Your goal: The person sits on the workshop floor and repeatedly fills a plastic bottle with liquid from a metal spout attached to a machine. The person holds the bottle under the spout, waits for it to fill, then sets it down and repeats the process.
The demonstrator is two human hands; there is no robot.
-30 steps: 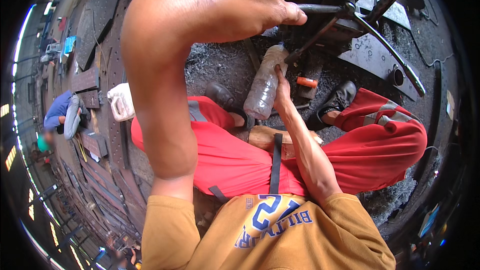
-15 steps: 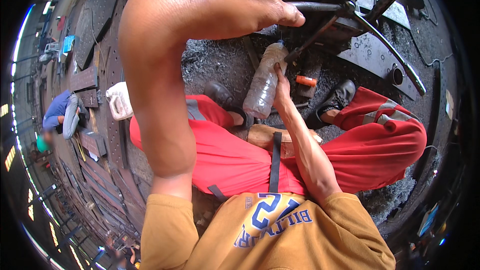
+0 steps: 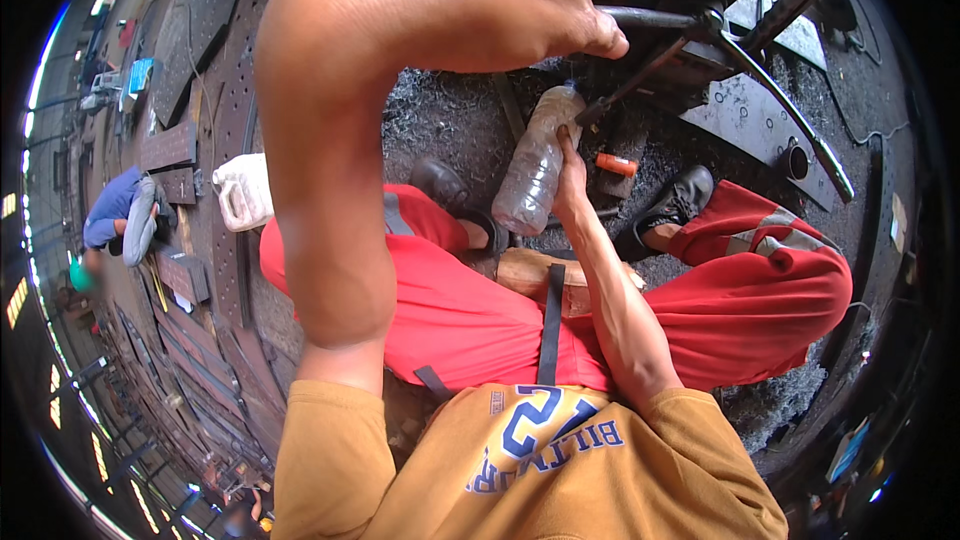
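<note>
My left arm rises across the left of the view. At the top, my left hand (image 3: 560, 12) is closed around one metal lever arm (image 3: 655, 18) of a dark machine (image 3: 690, 65); most of its fingers are hidden. A second, longer lever arm (image 3: 785, 105) slants down to the right. My right hand (image 3: 571, 180) grips a clear, ribbed plastic bottle (image 3: 530, 175) from its right side. The bottle leans, neck up, close to the machine, with cloudy contents. A thin dark rod (image 3: 625, 85) from the machine ends by the bottle's neck.
Between my shoes lies an orange cylinder (image 3: 616, 164); a wooden block (image 3: 520, 275) is nearer me. A white jug (image 3: 245, 192) stands left of my knee. Metal shavings (image 3: 775, 405) litter the ground. A drilled plate (image 3: 755, 120) lies right. Far left, another person (image 3: 125, 215) bends down.
The view has shifted slightly. My left hand and the lever arm it holds sit a little further right and lower. The bottle remains in my right hand, almost still.
</note>
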